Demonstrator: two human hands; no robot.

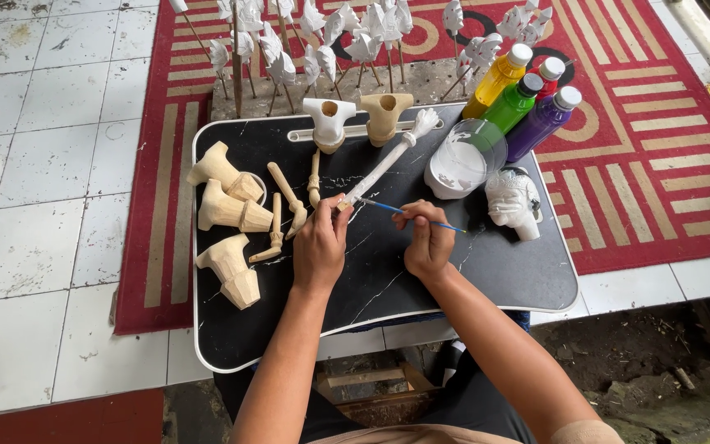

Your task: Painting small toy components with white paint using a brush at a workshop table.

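Pinching a white-painted puppet arm (384,160) angled up-right, left hand (320,245); right hand (427,242) grips a level brush (408,214).

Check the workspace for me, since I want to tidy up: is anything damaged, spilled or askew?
The black board has pale crack-like lines across its surface, some running between the left hand and right hand. White paint smears coat the tub. Three bare wooden torsos lie tipped on their sides. No spill shows.

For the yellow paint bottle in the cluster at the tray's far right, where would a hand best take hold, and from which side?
Grip the yellow bottle around its upper body just under the white cap, coming from its left. That side looks open, while the green bottle crowds its right side and the white paint cup sits in front, near its base.
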